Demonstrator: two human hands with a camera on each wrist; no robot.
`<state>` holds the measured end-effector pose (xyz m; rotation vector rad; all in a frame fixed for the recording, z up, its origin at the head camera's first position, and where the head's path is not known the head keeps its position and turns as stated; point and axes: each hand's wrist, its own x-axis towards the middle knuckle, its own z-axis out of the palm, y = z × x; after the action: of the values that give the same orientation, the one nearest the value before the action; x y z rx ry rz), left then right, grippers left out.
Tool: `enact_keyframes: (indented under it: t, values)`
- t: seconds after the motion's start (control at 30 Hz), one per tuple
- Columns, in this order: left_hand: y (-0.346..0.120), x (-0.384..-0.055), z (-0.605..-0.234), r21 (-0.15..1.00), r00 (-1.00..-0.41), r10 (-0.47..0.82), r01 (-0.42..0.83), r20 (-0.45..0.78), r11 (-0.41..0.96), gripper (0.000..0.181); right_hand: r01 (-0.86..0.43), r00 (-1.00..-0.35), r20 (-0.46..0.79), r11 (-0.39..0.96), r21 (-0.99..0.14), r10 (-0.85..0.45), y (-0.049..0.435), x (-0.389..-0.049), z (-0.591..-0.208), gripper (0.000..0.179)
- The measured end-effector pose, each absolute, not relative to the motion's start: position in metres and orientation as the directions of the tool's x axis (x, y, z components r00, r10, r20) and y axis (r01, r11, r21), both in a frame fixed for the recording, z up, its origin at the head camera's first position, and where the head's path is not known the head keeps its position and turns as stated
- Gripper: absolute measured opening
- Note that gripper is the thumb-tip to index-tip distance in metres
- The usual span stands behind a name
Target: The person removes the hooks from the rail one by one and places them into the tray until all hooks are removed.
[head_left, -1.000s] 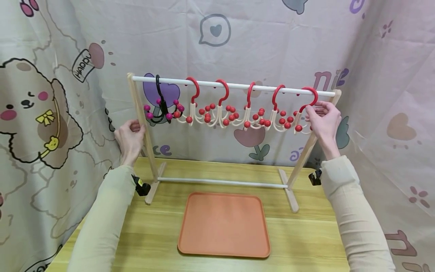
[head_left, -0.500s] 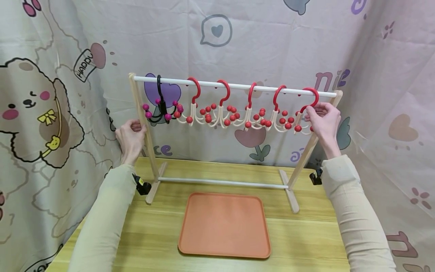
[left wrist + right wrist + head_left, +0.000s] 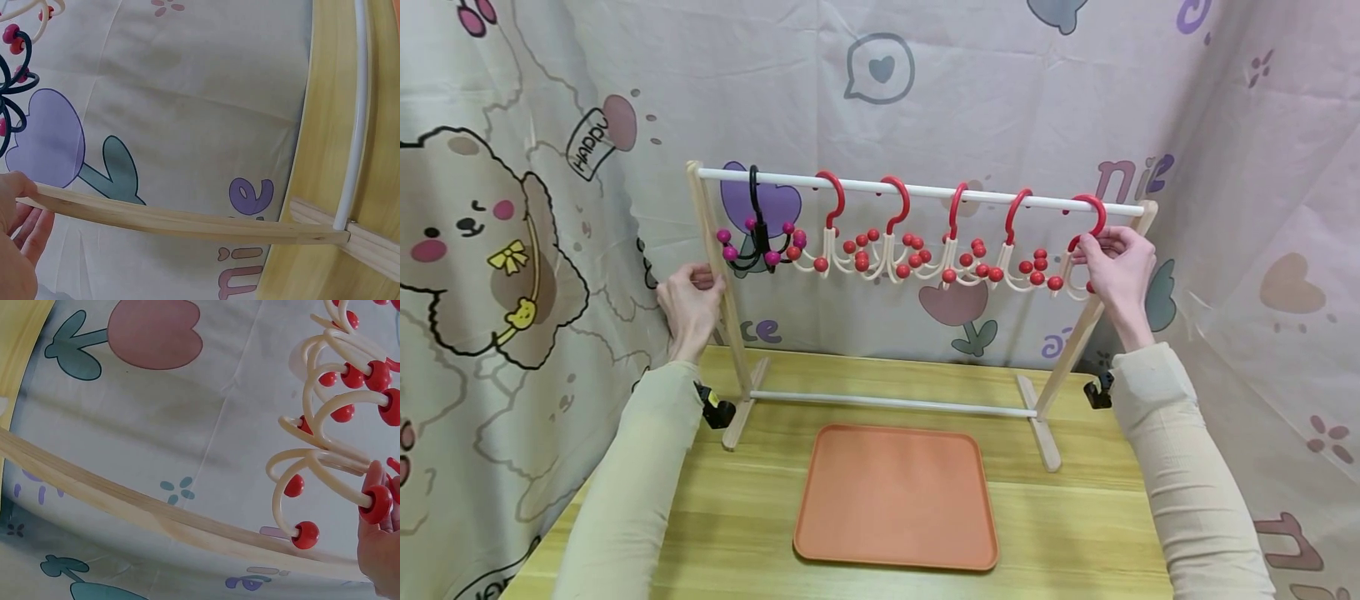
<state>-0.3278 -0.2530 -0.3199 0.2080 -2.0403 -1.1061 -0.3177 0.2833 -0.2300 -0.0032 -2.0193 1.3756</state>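
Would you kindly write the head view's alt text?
A person's right hand holds the rightmost of five red-hooked hangers on a white rail, the left hand a wooden upright. A black hanger hangs leftmost; an orange tray lies in front.

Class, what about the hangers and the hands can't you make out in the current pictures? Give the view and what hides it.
- Head view: the neck of the rightmost hanger is partly covered by the right hand.
- Left wrist view: the black hanger is cut off by the left edge, and so is part of the left hand.
- Right wrist view: the red hooks run off the right edge.
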Motion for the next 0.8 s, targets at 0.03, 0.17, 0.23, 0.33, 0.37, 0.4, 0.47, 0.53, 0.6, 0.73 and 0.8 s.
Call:
enact_keyframes:
  t: [0.03,0.17,0.23,0.33,0.37,0.4,0.47,0.53,0.6,0.73,0.8]
  values:
    - [-0.2529,-0.3278,-0.3197,0.767,-0.677,-0.476,0.211,0.562,0.606,0.026,-0.361,-0.766,0.530,0.438,-0.823,0.363,0.2834,-0.3176,-0.2300,0.021]
    - [-0.2530,-0.3274,-0.3191,0.769,-0.680,-0.476,0.207,0.558,0.605,0.026,-0.374,-0.761,0.538,0.432,-0.821,0.363,0.2823,-0.3172,-0.2287,0.026]
    - [-0.2531,-0.3271,-0.3190,0.769,-0.681,-0.475,0.207,0.557,0.604,0.026,-0.386,-0.755,0.544,0.424,-0.820,0.366,0.2815,-0.3171,-0.2273,0.026]
    - [-0.2533,-0.3273,-0.3191,0.764,-0.679,-0.470,0.214,0.565,0.609,0.026,-0.413,-0.739,0.560,0.404,-0.816,0.375,0.2806,-0.3172,-0.2254,0.020]
    - [-0.2532,-0.3273,-0.3193,0.762,-0.676,-0.469,0.218,0.569,0.610,0.025,-0.422,-0.733,0.565,0.399,-0.814,0.378,0.2805,-0.3172,-0.2251,0.018]
    - [-0.2530,-0.3273,-0.3195,0.760,-0.674,-0.468,0.220,0.572,0.612,0.025,-0.434,-0.727,0.571,0.390,-0.812,0.381,0.2805,-0.3174,-0.2249,0.015]
    - [-0.2529,-0.3277,-0.3195,0.756,-0.667,-0.470,0.221,0.577,0.616,0.025,-0.454,-0.716,0.583,0.377,-0.807,0.386,0.2804,-0.3177,-0.2243,0.012]
    - [-0.2526,-0.3280,-0.3193,0.756,-0.664,-0.473,0.220,0.579,0.617,0.025,-0.471,-0.705,0.594,0.369,-0.801,0.389,0.2802,-0.3177,-0.2239,0.010]
    - [-0.2523,-0.3282,-0.3190,0.758,-0.665,-0.476,0.216,0.576,0.615,0.025,-0.481,-0.699,0.597,0.358,-0.800,0.394,0.2798,-0.3174,-0.2234,0.008]
    - [-0.2522,-0.3285,-0.3186,0.768,-0.677,-0.481,0.201,0.557,0.608,0.026,-0.491,-0.687,0.605,0.357,-0.795,0.403,0.2785,-0.3156,-0.2216,0.014]
    - [-0.2524,-0.3282,-0.3183,0.772,-0.681,-0.483,0.196,0.551,0.604,0.026,-0.499,-0.681,0.608,0.350,-0.793,0.407,0.2782,-0.3151,-0.2204,0.017]
